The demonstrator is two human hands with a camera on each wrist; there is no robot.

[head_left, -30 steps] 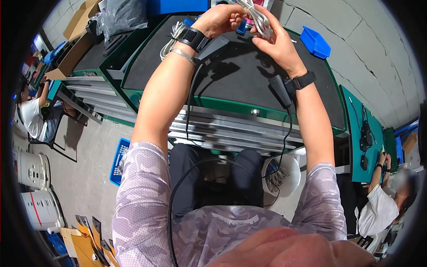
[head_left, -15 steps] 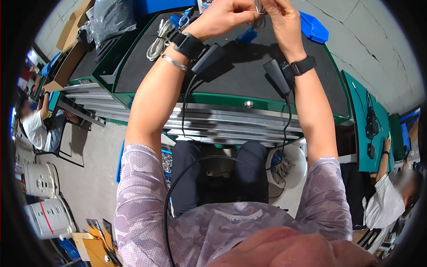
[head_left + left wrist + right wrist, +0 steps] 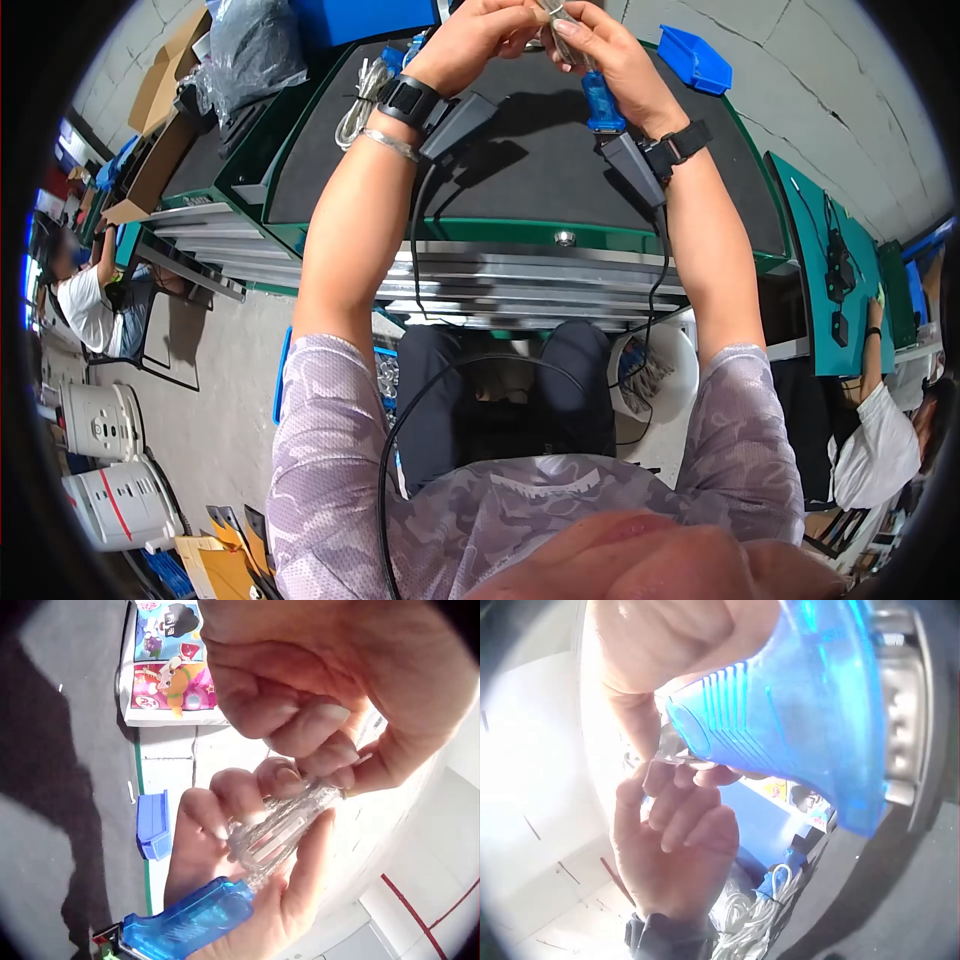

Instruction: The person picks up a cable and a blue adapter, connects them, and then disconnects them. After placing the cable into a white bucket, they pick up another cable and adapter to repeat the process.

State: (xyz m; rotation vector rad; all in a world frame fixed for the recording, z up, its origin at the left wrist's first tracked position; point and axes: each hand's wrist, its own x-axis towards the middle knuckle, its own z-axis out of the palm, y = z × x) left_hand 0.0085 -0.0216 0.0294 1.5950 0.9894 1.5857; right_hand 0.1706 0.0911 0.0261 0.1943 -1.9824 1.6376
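Observation:
A coiled, clear-jacketed silvery cable [image 3: 281, 829] is gripped in my right hand [image 3: 622, 72], its loops gathered into a tight bundle. From the bundle hangs its translucent blue connector [image 3: 602, 102], with a metal plug end, beside the right wrist; this connector [image 3: 780, 720] fills much of the right wrist view. My left hand [image 3: 478, 42] meets the right at the bundle's far end, thumb and fingers pinching there around a thin tie-like strip [image 3: 365, 759]. The fingers partly hide that spot. Both hands are above the dark mat [image 3: 500, 170] of the green workbench.
On the mat, left of my left wrist, lies another tied cable bundle [image 3: 362, 108] with blue connectors. A blue bin [image 3: 695, 60] stands at the back right. A plastic bag [image 3: 255, 45] sits at the back left. Below is a white bucket [image 3: 682, 375]. People work on both sides.
Half a second ago the blue connector hung between the hands; now it is beside the right wrist. The hands dipped out at the frame's top and are now lower, still together at the bundle.

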